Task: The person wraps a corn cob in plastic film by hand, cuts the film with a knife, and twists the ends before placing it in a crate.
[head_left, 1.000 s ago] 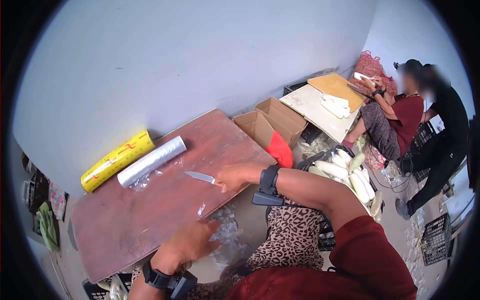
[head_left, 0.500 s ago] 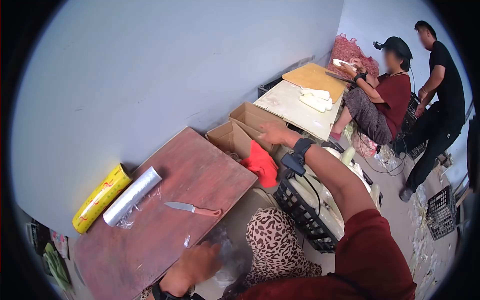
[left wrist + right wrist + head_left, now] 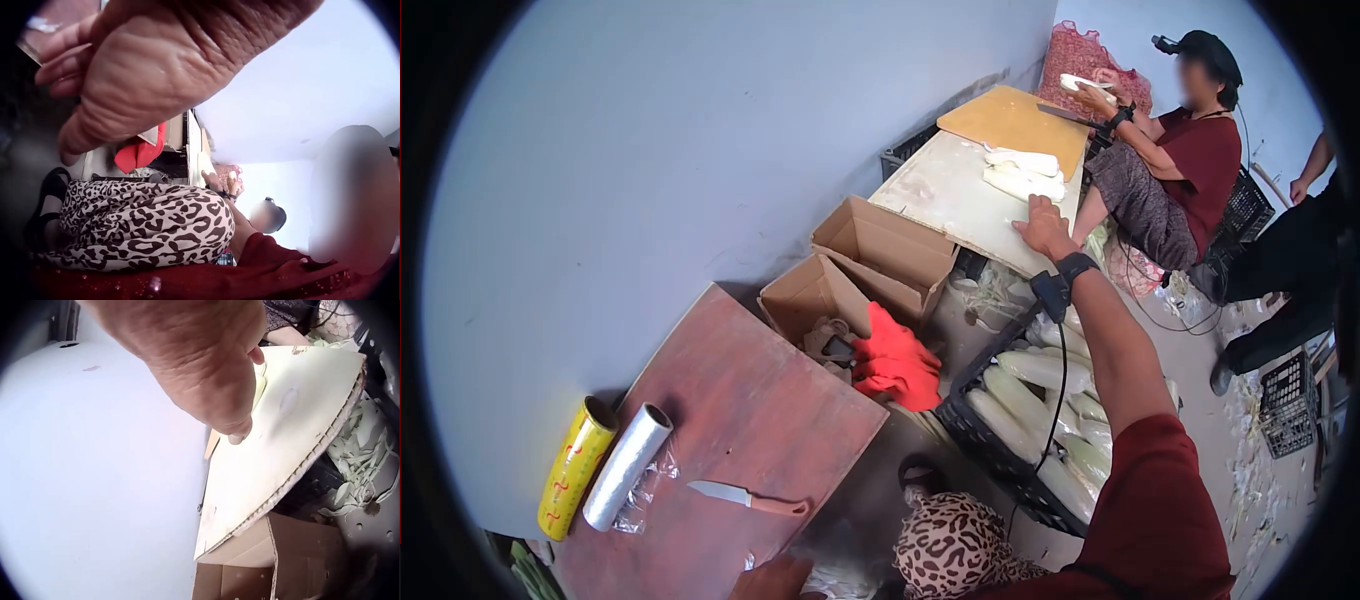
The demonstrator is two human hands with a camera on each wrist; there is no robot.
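Note:
My right hand (image 3: 1048,232) reaches over the pale board (image 3: 930,196), its fingertips beside the peeled white vegetables (image 3: 1025,182); whether they touch is unclear. In the right wrist view the same hand (image 3: 200,369) hangs over the board (image 3: 269,450), hiding most of the vegetables. My left hand (image 3: 772,580) is at the bottom edge of the head view, near the red table (image 3: 730,400); in the left wrist view its palm (image 3: 150,69) shows with fingers extended, holding nothing. The knife (image 3: 750,498) lies on the red table.
On the red table stand a yellow roll (image 3: 577,470) and a clear film roll (image 3: 628,468). Cardboard boxes (image 3: 885,250), a red cloth (image 3: 897,360) and a black crate (image 3: 1000,470) of long pale vegetables lie between the tables. A seated person (image 3: 1170,170) holds a white vegetable.
My right hand has let go of the knife, leaving it on the red table, and moved right to the pale board. My left hand has dropped toward the bottom edge as the head view turned right.

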